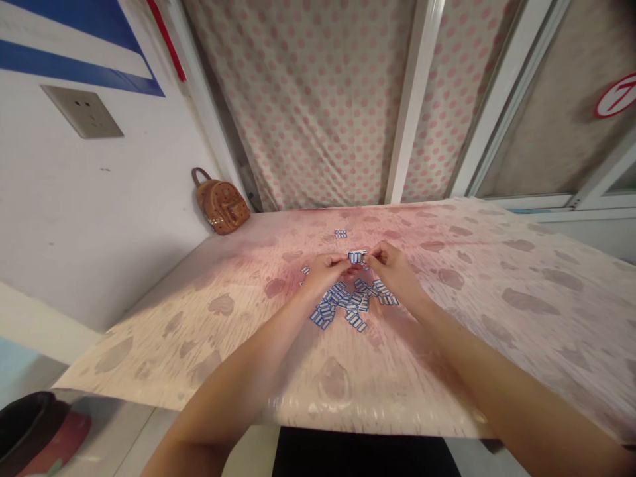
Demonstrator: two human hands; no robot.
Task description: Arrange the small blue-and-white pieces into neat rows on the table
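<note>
Between my two hands is a small blue-and-white striped sticker sheet or label piece (356, 257), held up just over the table. The fingers of my left hand (330, 266) pinch its left end. At its right end, my right hand (390, 262) grips it between thumb and fingers. Below my hands lies a loose pile of similar blue-and-white pieces (325, 311), several of them overlapping. Farther back, one small group of such pieces (340, 234) lies apart from the pile. What is printed on them is too small to read.
A patterned cloth (332, 381) covers the table. A brown mini backpack (223, 204) stands at the back left against the wall. Behind the table hangs a dotted curtain (318, 99). A red and black bin-like object (44, 430) is on the floor at the left.
</note>
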